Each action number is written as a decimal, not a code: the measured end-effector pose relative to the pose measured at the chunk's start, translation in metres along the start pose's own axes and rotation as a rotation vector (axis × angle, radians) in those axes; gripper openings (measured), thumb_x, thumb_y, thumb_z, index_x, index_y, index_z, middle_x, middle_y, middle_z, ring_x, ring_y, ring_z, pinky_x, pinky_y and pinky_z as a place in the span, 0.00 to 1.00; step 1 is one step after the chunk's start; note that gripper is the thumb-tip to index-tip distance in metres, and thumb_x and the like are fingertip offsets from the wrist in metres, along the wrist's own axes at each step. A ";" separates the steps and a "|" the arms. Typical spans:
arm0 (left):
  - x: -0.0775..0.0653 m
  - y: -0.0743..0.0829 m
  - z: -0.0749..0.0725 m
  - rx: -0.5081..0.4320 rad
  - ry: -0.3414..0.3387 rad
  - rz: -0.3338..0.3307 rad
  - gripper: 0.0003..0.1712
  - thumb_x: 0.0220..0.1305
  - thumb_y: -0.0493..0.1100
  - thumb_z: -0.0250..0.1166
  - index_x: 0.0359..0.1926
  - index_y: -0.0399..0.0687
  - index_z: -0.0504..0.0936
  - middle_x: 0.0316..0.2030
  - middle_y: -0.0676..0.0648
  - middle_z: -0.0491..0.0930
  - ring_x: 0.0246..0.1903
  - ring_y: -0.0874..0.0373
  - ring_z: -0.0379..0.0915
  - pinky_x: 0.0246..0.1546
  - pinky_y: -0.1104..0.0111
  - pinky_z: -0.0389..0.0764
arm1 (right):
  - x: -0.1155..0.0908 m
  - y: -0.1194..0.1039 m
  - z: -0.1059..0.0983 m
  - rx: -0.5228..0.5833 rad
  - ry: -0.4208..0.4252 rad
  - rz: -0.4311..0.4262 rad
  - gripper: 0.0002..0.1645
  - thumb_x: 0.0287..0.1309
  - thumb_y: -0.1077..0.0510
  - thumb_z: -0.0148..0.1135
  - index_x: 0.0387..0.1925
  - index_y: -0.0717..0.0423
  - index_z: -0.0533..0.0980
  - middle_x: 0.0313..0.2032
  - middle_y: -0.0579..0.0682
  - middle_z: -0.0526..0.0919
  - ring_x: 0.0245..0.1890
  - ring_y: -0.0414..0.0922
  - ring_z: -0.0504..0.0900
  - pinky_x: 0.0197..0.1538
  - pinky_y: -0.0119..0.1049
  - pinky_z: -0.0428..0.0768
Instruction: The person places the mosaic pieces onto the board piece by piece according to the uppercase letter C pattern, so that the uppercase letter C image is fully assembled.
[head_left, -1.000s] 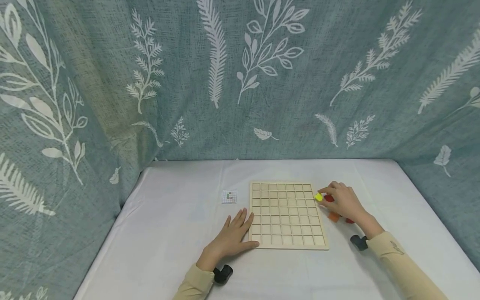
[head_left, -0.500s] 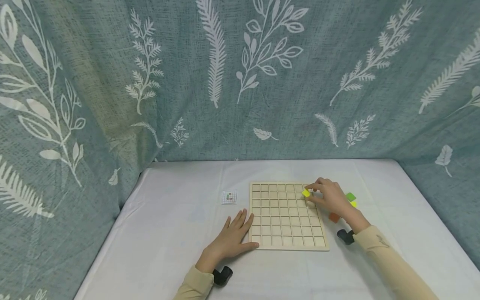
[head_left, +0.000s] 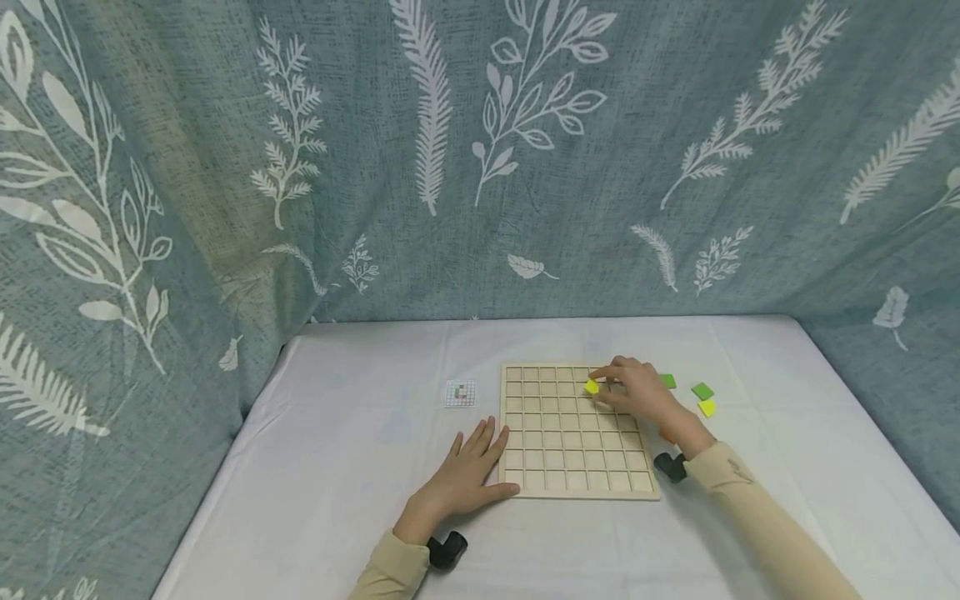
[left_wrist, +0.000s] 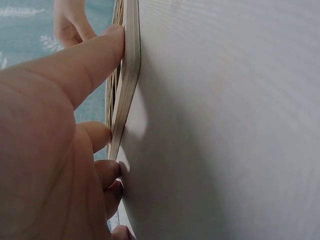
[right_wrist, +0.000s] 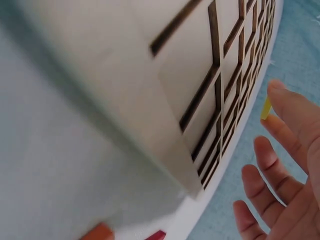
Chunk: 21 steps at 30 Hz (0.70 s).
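A small yellow square tile [head_left: 592, 387] is pinched between the thumb and index finger of my right hand [head_left: 639, 392], over the upper right part of a wooden grid board [head_left: 555, 460]. The right wrist view shows that yellow tile [right_wrist: 266, 108] edge-on, with the other fingers [right_wrist: 270, 195] spaced apart and bent. My left hand [head_left: 461, 482] lies with spread fingers along the board's left side, its thumb at the near left corner. From the left wrist view, the thumb [left_wrist: 95, 57] touches the board's edge [left_wrist: 131, 65].
To the board's left lies a small printed grid card [head_left: 460, 393]. Right of the board are green tiles [head_left: 702, 391] and another yellow tile [head_left: 707, 407]. An orange tile [right_wrist: 100, 233] and a red tile [right_wrist: 156, 235] show in the right wrist view. A patterned curtain [head_left: 480, 250] hangs behind the table.
My right hand has carried the yellow tile leftward from beside the board to over its upper cells, uncovering green and yellow tiles on the right. The left hand has stayed in place.
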<state>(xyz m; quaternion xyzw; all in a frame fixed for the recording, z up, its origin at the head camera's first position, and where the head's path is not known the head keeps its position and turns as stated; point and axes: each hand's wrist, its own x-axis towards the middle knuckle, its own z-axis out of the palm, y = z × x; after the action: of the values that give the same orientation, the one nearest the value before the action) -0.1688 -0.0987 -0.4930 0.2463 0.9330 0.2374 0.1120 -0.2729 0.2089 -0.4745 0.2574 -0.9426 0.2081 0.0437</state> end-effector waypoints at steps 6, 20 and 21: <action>-0.001 -0.001 0.001 0.001 -0.002 -0.014 0.47 0.60 0.63 0.56 0.71 0.42 0.51 0.71 0.36 0.43 0.71 0.43 0.36 0.68 0.44 0.39 | 0.007 -0.004 0.008 0.013 -0.023 -0.043 0.21 0.52 0.51 0.67 0.47 0.53 0.80 0.33 0.49 0.78 0.32 0.45 0.75 0.35 0.40 0.71; 0.001 0.000 0.001 0.008 -0.001 -0.008 0.47 0.60 0.63 0.56 0.71 0.42 0.51 0.71 0.36 0.43 0.71 0.43 0.37 0.68 0.44 0.40 | 0.025 -0.010 0.019 0.080 -0.090 -0.051 0.21 0.54 0.50 0.65 0.49 0.52 0.79 0.33 0.46 0.77 0.32 0.42 0.76 0.36 0.37 0.76; 0.001 0.000 0.001 0.010 0.000 -0.008 0.47 0.60 0.63 0.56 0.71 0.42 0.51 0.71 0.36 0.44 0.71 0.43 0.37 0.68 0.44 0.40 | 0.026 -0.011 0.020 0.078 -0.095 -0.048 0.21 0.54 0.49 0.65 0.49 0.51 0.79 0.33 0.46 0.77 0.32 0.41 0.76 0.36 0.38 0.76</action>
<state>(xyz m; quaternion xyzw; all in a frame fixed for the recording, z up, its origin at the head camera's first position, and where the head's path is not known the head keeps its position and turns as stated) -0.1696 -0.0980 -0.4940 0.2431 0.9351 0.2323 0.1120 -0.2897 0.1800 -0.4837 0.2912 -0.9283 0.2312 -0.0059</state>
